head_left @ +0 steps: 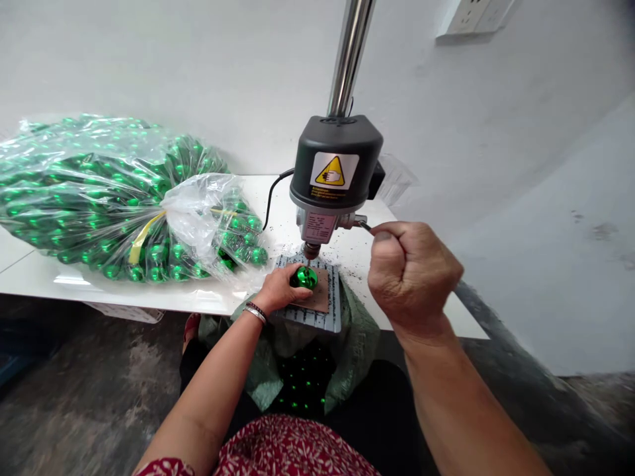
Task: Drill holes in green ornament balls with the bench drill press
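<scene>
A small drill press (337, 165) with a black motor cover stands on the white table. Under its chuck (311, 251), a shiny green ball (306, 278) rests on a brown board (320, 297) over the slotted metal base. My left hand (282, 289) grips the ball from the left, thumb in front and fingers behind. The drill bit comes down at the top of the ball; whether it has entered cannot be made out. My right hand (414, 274) is closed around the feed lever (364, 225) at the press's right side, and hides most of it.
A large clear plastic bag (99, 192) full of green balls lies on the table (149, 294) at left. Below the base, a green woven sack (357, 350) holds more green balls. Dark shavings surround the press. A power cable (270, 195) runs behind it.
</scene>
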A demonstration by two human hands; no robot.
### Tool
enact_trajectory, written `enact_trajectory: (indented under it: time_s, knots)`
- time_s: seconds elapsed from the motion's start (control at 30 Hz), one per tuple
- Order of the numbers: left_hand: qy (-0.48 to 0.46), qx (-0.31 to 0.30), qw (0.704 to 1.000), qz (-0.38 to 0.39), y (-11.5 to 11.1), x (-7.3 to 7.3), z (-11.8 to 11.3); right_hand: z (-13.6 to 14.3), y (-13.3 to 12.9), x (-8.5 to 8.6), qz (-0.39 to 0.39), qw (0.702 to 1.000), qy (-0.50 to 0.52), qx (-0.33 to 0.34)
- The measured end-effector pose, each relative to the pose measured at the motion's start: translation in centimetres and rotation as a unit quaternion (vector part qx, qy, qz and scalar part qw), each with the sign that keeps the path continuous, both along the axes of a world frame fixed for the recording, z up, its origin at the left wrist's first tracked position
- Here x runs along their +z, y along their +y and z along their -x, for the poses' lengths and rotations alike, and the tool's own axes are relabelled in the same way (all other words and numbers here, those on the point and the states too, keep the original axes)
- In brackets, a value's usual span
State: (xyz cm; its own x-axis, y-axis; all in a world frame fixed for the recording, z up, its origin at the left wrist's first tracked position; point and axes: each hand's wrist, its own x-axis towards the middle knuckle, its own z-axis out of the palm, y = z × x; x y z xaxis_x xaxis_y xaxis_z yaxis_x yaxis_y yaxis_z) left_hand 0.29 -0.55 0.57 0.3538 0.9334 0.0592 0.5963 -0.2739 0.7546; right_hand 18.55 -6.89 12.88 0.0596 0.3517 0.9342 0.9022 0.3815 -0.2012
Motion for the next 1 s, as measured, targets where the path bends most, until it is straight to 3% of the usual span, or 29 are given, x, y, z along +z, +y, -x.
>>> enact_trajectory:
  time_s: [0.43,0.57,0.63,0.7,0.77,0.9,1.0]
  knots:
    - [-0.014,0.014,1.000,-0.003,0.1,-0.6,0.0,0.1,0.0,-2.0,-0.069,0.996,-0.056,-0.032]
    - [-0.010,0.017,1.000,0.000,0.1,-0.4,0.0,0.1,-0.4,-3.7,-0.051,0.997,-0.056,-0.014]
    - [-0.008,0.018,1.000,0.002,0.0,-0.2,-0.1,0.0,-0.3,-3.5,-0.036,0.998,-0.040,-0.012]
    - [-0.008,0.021,1.000,0.004,-0.1,-0.1,-0.2,0.0,0.1,-1.8,-0.014,1.000,-0.002,-0.008]
    - [-0.013,0.030,0.999,0.003,-0.4,0.0,-0.4,-0.1,1.0,1.1,0.034,0.997,0.063,0.001]
    - [-0.025,0.043,0.999,0.000,-2.0,0.5,-0.2,-0.2,3.5,6.9,0.211,0.962,0.171,0.002]
    - [-0.011,-0.021,1.000,0.000,-3.9,1.1,0.7,-0.1,4.8,8.4,0.220,0.955,0.201,0.005]
